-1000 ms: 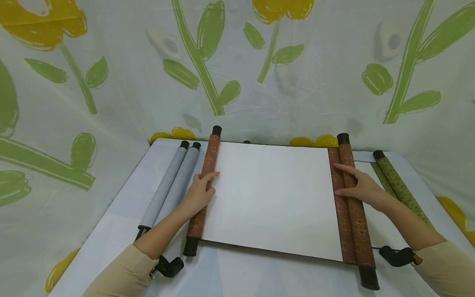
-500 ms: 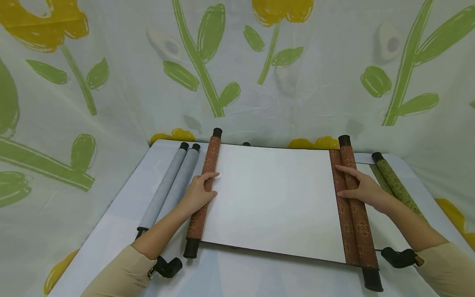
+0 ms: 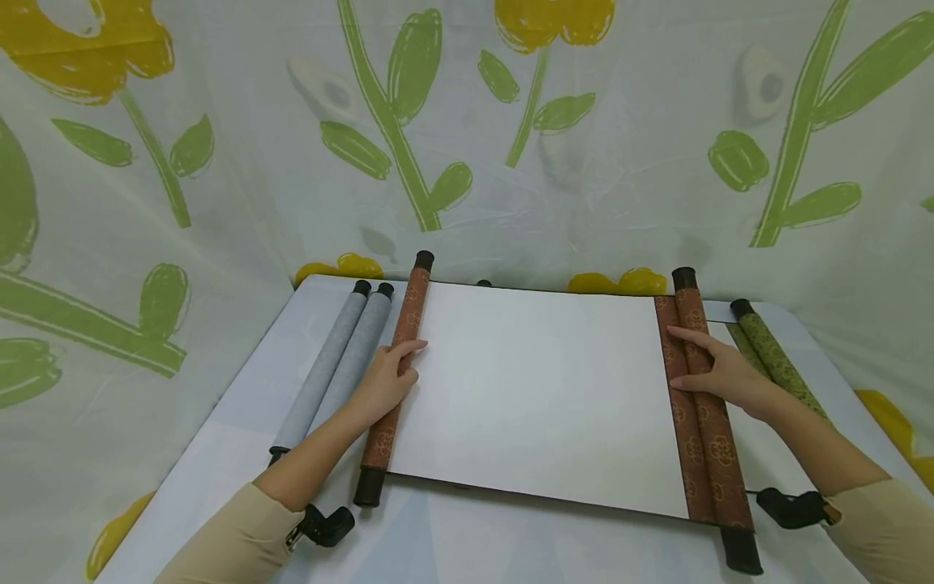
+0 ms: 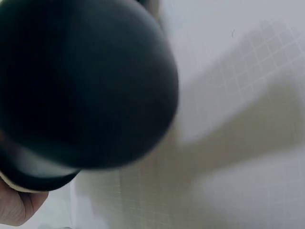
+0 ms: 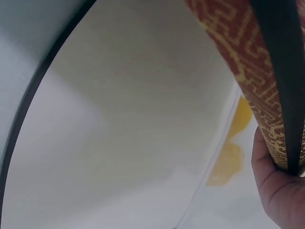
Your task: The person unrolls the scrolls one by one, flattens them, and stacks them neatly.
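Observation:
A scroll lies partly unrolled between my hands, its blank white sheet bordered by red-brown rolls with a flower pattern and black end knobs. My left hand grips the left roll, thumb and forefinger over its inner edge. Round the right roll curls my right hand, fingertips touching the flat red-brown strip beside it. In the left wrist view a black round knob fills much of the picture, with a bit of hand at lower left. The right wrist view shows the patterned roll above my palm.
Two grey-blue rolls lie at the table's left. A green scroll with a white sheet lies at the right, partly under my right arm. A floral cloth hangs behind the table.
The right roll has shifted slightly rightward with my right hand, and the left roll slightly leftward with my left. A little more of the white sheet shows between them.

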{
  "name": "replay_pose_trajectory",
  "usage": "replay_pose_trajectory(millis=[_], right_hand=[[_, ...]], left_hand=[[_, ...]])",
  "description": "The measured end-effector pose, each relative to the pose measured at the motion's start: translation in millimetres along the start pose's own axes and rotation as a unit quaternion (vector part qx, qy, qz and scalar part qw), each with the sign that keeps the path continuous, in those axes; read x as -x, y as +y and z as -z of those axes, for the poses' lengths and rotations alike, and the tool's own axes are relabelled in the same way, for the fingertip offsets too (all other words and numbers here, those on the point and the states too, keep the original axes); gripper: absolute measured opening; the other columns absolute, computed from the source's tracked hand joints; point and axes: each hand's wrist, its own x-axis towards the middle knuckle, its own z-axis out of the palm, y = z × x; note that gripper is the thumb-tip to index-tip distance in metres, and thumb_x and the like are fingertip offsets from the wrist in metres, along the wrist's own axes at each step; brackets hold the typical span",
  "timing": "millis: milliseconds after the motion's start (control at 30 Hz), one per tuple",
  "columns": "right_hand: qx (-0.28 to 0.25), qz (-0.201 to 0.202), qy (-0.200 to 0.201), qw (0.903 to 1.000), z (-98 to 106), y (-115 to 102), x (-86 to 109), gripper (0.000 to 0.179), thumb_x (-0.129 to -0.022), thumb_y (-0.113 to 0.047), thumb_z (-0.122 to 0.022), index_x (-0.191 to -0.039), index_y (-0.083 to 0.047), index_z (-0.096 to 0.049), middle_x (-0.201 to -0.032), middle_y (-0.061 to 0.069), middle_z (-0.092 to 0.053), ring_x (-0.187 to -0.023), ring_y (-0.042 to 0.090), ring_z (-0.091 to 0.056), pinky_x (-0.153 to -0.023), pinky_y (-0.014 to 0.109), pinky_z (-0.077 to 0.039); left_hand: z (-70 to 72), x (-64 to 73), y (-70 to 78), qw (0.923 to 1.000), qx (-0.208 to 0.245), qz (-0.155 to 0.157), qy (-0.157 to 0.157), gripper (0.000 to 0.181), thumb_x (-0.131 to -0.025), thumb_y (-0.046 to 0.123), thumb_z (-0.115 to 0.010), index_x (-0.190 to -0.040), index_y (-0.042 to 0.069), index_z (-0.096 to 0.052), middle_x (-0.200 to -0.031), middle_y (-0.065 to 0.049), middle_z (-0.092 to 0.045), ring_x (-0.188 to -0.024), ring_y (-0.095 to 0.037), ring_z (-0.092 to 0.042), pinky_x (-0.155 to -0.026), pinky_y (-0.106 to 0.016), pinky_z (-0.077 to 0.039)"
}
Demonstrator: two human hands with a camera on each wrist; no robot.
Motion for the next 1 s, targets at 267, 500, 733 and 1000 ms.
replay_pose_trajectory(millis=[267, 500, 733, 1000], right_hand=[[-0.005, -0.002, -0.004, 1.0, 2.3, 2.0, 1.8, 0.092, -0.079, -0.015, -0.076, -0.15, -0.005, -0.018, -0.148, 0.038, -0.01, -0.131, 0.058, -0.014, -0.095, 0.07, -0.024], [0.001, -0.003, -0.007, 1.0, 4.7, 2.0, 3.0, 0.091, -0.079, -0.016, -0.075, -0.15, -0.004, -0.018, -0.147, 0.039, -0.009, -0.132, 0.059, -0.01, -0.094, 0.072, -0.021], [-0.001, -0.002, -0.009, 1.0, 7.5, 5.8, 3.8, 0.09, -0.081, -0.015, -0.074, -0.15, -0.005, -0.018, -0.148, 0.038, -0.007, -0.132, 0.06, -0.005, -0.094, 0.074, -0.018], [0.003, 0.003, -0.011, 0.9999, 8.9, 10.0, 4.9, 0.09, -0.081, -0.015, -0.074, -0.15, -0.005, -0.018, -0.149, 0.037, -0.007, -0.133, 0.059, -0.003, -0.094, 0.075, -0.017]], left_hand=[[2.7, 1.1, -1.8, 0.9993, 0.021, 0.028, -0.012, 0.054, -0.081, 0.009, -0.071, -0.132, 0.011, -0.053, -0.135, -0.023, -0.045, -0.126, -0.038, -0.041, -0.097, -0.055, -0.037], [3.6, 1.0, -2.8, 0.9999, 0.004, 0.015, -0.002, 0.047, -0.086, 0.002, -0.056, -0.132, 0.009, -0.055, -0.115, -0.025, -0.051, -0.085, -0.028, -0.047, -0.06, -0.033, -0.041], [2.4, 1.3, -4.2, 0.9994, -0.011, 0.028, -0.015, 0.044, -0.089, 0.002, -0.045, -0.132, 0.009, -0.057, -0.11, -0.026, -0.048, -0.06, -0.018, -0.038, -0.051, -0.028, -0.035], [3.8, 1.8, -7.6, 0.9998, -0.002, 0.021, -0.008, 0.043, -0.09, 0.002, -0.051, -0.132, 0.006, -0.056, -0.103, -0.025, -0.051, -0.059, -0.018, -0.043, -0.052, -0.028, -0.038]])
